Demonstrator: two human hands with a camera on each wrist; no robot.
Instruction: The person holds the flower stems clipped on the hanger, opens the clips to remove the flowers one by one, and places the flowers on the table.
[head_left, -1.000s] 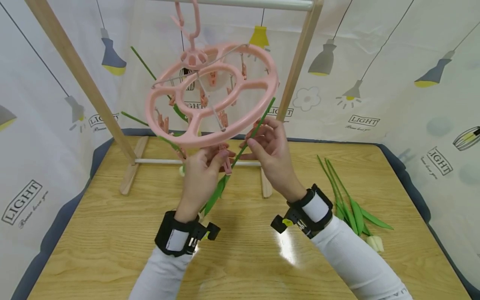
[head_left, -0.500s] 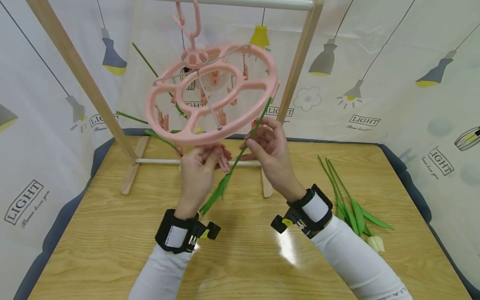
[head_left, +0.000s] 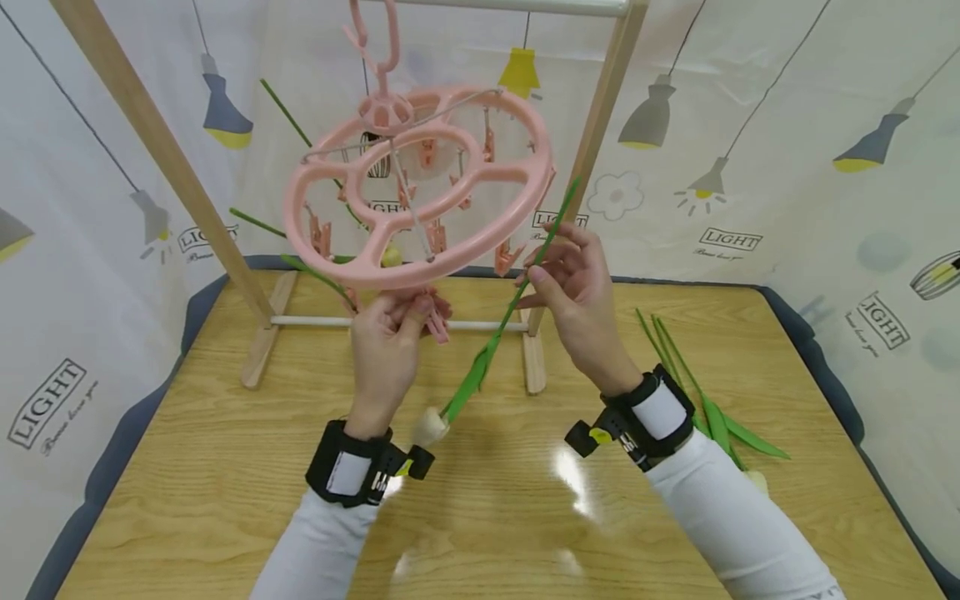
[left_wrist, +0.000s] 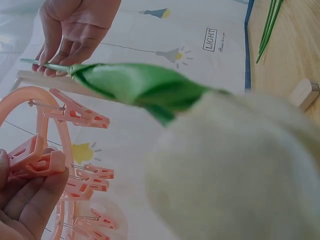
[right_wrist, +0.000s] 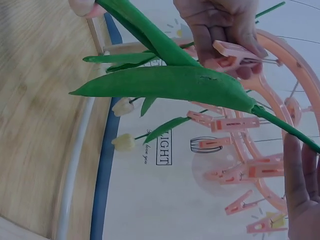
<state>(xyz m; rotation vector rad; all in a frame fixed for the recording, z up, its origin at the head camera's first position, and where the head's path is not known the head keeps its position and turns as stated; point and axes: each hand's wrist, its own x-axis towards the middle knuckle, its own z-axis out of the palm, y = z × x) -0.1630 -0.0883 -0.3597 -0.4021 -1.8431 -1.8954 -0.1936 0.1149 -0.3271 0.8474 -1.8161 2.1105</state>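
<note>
My left hand [head_left: 386, 346] pinches a pink clothespin [head_left: 437, 327] that hangs at the near rim of a round pink clip hanger [head_left: 420, 273]. To its right, my right hand [head_left: 576, 296] holds an artificial white tulip by its green stem [head_left: 504, 323] between thumb and fingers. The tulip slants with its stem end up and its white bloom [head_left: 431, 427] down, near my left wrist. Stem and pinched clothespin are apart. In the left wrist view the bloom [left_wrist: 230, 165] fills the foreground, blurred. The right wrist view shows the long green leaf [right_wrist: 165, 86] crossing in front of the clothespin [right_wrist: 235, 56].
The hanger hooks onto the top bar [head_left: 525, 7] of a wooden-legged rack [head_left: 592, 150]. Other clothespins [right_wrist: 237, 124] dangle from it, and tulips with white blooms [right_wrist: 124, 142] hang at its left side. Several loose tulips [head_left: 716, 421] lie at the table's right.
My right hand has moved right, carrying the tulip away from the pinched clothespin, and the bloom has come into view. My left hand, still on the clothespin, has shifted slightly left.
</note>
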